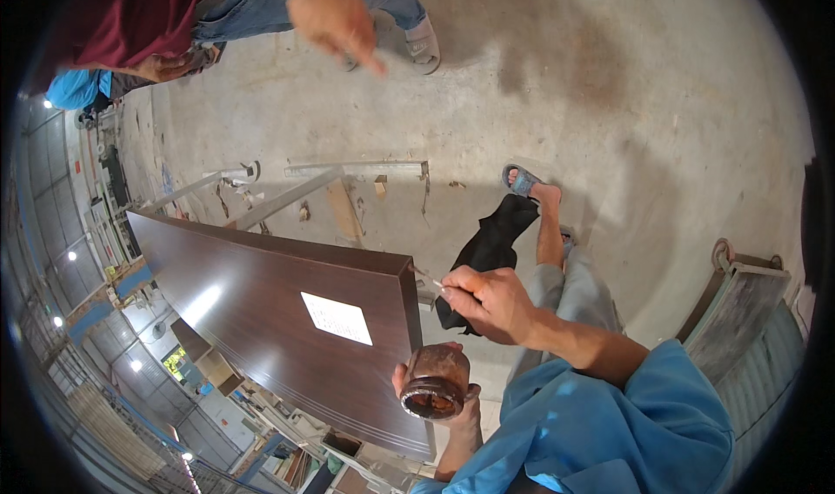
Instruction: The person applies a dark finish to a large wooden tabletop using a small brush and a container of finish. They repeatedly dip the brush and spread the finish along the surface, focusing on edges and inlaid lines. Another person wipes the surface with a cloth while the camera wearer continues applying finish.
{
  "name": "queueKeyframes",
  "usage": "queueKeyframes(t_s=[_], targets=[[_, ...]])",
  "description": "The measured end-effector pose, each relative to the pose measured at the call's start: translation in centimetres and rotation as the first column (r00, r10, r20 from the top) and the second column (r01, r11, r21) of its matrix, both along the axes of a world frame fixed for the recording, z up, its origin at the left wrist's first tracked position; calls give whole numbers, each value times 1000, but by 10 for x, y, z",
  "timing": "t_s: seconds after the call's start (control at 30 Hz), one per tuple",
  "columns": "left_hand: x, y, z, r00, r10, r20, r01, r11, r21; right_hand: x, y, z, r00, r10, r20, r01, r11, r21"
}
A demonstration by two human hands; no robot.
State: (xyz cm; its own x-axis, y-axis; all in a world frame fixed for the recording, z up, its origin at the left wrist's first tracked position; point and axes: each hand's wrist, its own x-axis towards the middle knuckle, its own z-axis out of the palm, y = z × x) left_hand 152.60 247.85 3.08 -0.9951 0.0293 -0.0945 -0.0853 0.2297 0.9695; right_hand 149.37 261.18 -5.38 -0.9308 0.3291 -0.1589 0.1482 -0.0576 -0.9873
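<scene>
A brown-stained jar (439, 368) with a dark residue inside its open mouth is held in my left hand (465, 420), the fingers wrapped round it. In my right hand (491, 303) I pinch the handle of a thin brush-like tool (428, 277). Its tip reaches the corner edge of a dark brown wood-grain panel (261, 311); the tip itself is too small to make out clearly. A white paper label (337, 318) with writing sticks to the panel's face. The jar is close to the panel's near end, just below my right hand.
Metal frame bars (357, 169) lie behind the panel on the concrete floor (600, 103). A black cloth (491, 246) hangs near my leg. Across from me, another person's hand (335, 24) points downward. Stacked boards (735, 298) stand at the right.
</scene>
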Motion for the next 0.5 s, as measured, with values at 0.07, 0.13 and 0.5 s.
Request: queueKeyframes(t_s=[0.07,0.13,0.5], targets=[[1,-3,-2,1000,1,-6,-1,1000,3,0,-1,0,999,33,-18,-33,999,-20],[2,-8,-5,998,-54,-21,53,998,-34,0,-2,0,999,28,17,-27,1000,-9],[1,-17,-7,996,-73,48,79,984,-161,-1,2,-13,996,-31,88,32,999,-11]])
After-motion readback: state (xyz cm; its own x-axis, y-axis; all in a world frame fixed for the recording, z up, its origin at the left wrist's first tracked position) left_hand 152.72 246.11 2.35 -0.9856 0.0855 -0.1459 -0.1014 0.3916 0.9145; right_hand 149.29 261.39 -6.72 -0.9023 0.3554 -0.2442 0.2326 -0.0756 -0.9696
